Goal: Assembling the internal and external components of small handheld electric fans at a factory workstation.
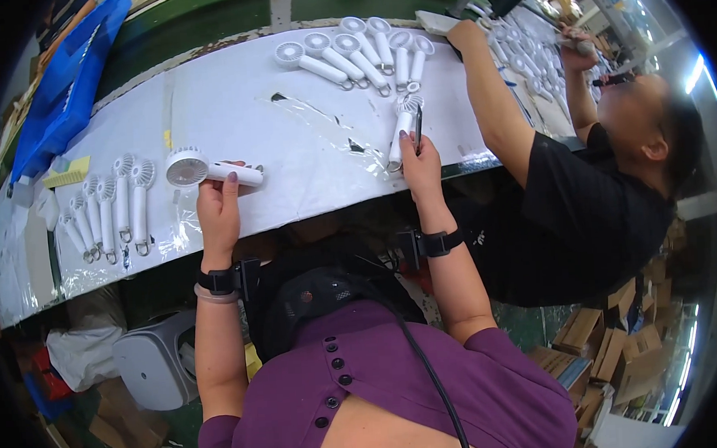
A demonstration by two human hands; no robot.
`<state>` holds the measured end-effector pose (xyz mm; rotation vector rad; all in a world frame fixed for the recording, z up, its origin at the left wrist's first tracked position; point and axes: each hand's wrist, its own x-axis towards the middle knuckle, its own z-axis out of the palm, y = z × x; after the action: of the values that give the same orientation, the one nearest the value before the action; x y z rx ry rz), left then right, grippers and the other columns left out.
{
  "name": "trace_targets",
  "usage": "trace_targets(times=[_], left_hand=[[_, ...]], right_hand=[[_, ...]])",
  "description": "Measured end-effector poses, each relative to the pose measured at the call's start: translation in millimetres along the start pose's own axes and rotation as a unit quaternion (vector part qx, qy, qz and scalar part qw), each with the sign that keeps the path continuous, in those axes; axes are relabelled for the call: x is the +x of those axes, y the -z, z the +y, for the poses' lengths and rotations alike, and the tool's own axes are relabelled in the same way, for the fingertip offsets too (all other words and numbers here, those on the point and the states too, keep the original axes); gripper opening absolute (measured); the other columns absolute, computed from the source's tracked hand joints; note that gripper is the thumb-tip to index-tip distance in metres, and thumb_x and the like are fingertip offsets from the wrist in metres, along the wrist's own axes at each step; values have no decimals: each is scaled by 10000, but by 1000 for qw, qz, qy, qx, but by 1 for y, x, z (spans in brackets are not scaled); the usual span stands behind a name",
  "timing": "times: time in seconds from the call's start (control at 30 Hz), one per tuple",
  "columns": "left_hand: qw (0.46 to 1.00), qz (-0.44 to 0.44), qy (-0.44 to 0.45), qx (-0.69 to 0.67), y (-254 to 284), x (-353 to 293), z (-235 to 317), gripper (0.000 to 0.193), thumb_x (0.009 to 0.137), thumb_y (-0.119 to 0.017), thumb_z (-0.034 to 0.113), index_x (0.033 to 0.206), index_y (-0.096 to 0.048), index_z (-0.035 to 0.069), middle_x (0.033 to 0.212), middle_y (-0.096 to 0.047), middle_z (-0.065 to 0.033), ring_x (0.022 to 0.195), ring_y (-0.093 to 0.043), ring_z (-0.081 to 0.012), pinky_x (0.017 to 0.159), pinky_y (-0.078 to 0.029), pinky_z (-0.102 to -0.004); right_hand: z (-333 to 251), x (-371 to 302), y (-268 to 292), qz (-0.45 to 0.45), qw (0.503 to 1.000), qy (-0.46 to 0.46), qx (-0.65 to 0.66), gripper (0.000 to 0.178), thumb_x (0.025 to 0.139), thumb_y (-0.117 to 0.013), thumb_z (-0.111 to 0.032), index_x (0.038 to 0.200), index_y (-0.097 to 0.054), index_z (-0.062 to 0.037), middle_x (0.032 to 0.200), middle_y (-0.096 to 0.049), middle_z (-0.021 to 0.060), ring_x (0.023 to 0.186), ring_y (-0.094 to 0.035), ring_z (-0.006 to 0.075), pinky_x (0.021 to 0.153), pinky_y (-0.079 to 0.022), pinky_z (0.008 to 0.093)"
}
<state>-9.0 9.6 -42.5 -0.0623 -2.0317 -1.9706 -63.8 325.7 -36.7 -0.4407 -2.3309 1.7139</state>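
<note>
My left hand is closed round the handle of a white handheld fan, held sideways with its round grille to the left. My right hand is closed with a slim dark pen-like tool sticking up from it. Its thumb lies against the handle of another white handheld fan, which points away from me on the table. To the left lies a group of several white fans. Further back, beyond my right hand, several more fans lie side by side.
The table has a pale plastic-covered top. A blue crate and a yellow pad sit at the left. A co-worker in black works close on my right, near many white parts. Cardboard boxes stand behind.
</note>
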Motion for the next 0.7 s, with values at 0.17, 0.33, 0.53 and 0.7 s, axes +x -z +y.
trace_targets(times=[0.17,0.33,0.53,0.7], left_hand=[[1000,-10,-2,-4,2,2,-3,243,966,-467,160,1098,-500,-41,1059,-610,-137,966,-589,-192,883,-463,-316],[1000,-21,-3,12,3,2,-3,247,973,-446,156,1130,-466,-33,1077,-592,-137,993,-590,-213,905,-465,-339],[1000,-7,-10,-12,6,0,-5,252,970,-446,138,1154,-445,-34,1103,-582,-146,1019,-582,-224,919,-457,-349],[999,-12,-15,-35,4,-4,-3,274,958,-452,100,1191,-406,-37,1111,-582,-152,1045,-571,-224,925,-451,-342]], right_hand=[[-2,4,10,-2,1000,-17,-24,276,870,-597,-193,1012,-560,41,715,-599,78,649,-588,189,623,-469,308],[-2,-8,4,172,905,292,-259,263,866,-578,-170,1049,-555,17,703,-604,114,660,-608,283,627,-484,356],[-32,-40,1,13,945,196,-263,193,855,-575,-162,1007,-607,-47,764,-621,140,699,-616,285,645,-481,352],[-17,-36,0,4,943,186,-277,162,851,-577,-163,979,-629,-78,813,-628,152,764,-630,263,663,-478,346]])
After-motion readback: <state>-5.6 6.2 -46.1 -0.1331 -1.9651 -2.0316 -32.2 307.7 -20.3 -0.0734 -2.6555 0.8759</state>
